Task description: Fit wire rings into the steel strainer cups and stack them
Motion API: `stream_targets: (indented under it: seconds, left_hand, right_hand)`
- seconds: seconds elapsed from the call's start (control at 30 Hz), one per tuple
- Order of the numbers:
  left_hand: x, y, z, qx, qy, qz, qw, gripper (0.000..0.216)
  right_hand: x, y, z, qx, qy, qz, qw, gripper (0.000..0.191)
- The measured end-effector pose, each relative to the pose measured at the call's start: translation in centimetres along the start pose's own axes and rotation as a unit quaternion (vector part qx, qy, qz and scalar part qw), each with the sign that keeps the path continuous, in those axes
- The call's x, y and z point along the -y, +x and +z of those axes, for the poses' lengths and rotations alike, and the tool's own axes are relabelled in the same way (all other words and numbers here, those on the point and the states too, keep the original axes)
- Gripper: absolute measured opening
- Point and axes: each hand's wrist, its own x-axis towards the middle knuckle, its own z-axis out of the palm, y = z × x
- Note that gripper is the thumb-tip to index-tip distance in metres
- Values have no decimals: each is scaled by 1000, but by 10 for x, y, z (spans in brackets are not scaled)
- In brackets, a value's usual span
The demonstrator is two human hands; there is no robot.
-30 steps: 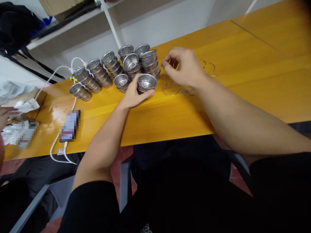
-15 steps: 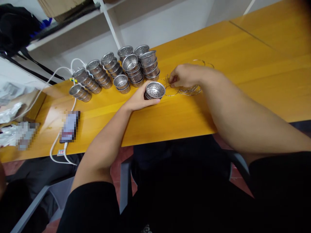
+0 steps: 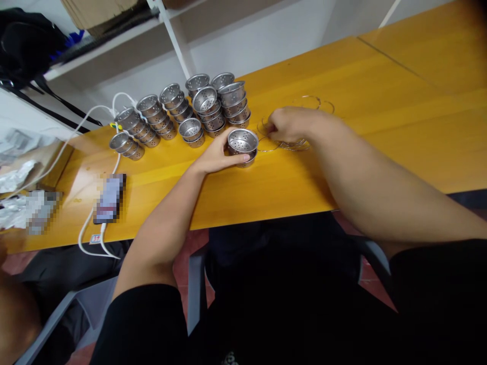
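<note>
My left hand [image 3: 221, 154] is closed round a short stack of perforated metal strainer cups [image 3: 243, 142], its thumb across the near side. The top cup faces up and looks bare inside. To the right, my right hand [image 3: 285, 124] has its fingers bent together over a loose pile of thin wire rings [image 3: 294, 146]. Its fingertips are partly hidden, so I cannot make out whether a ring is pinched in them. More wire rings [image 3: 319, 103] lie just beyond that hand. Behind my left hand stand several stacks of the same cups [image 3: 206, 104].
On the left of the wooden table [image 3: 266, 190] lies a phone [image 3: 110, 198] with a white cable [image 3: 80, 235]. Crumpled silver packaging [image 3: 13, 213] is at the far left. A white shelf [image 3: 167, 30] stands behind the table. Another person's arm [image 3: 17, 309] shows at lower left.
My left hand's cup stack now shows more of its lower cup below the thumb. My right hand has shifted slightly over the rings. The other person's arm has come further into view.
</note>
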Motion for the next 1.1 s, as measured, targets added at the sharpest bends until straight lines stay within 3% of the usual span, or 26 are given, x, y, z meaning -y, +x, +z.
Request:
stream_targets:
  seconds: [0.07,0.17,0.33,0.43,0.63,0.8,0.87,0.97,1.1]
  left_hand:
    - [2,1,-2,-3,1,9,1000,110]
    - [13,3,-6,-13,6,19,1000,107]
    - [48,6,-21,-104,59,69,990,110]
    - [65,8,-29,-122,88,91,984,114]
    - [75,9,-31,-113,88,99,985,112]
    - [79,9,-33,-104,66,88,988,111]
    - [76,8,-34,-96,58,89,990,110]
    - [62,7,-31,-72,48,95,992,114]
    - [38,7,-21,-29,23,108,993,127]
  right_hand:
    - [7,-8,-9,32,-19,15,999,9]
    - [18,-19,-21,64,-53,40,996,13]
    - [31,-29,-27,61,-68,71,993,11]
    - [32,-31,-27,53,-50,66,995,7]
    - [20,-34,-29,-13,-22,54,998,14]
    - [9,-32,-32,-94,97,5,991,11]
    - [12,-32,-32,-141,200,-17,969,15]
    - [26,-30,-27,-197,370,-45,907,23]
    - [47,-24,-10,-229,481,-79,843,22]
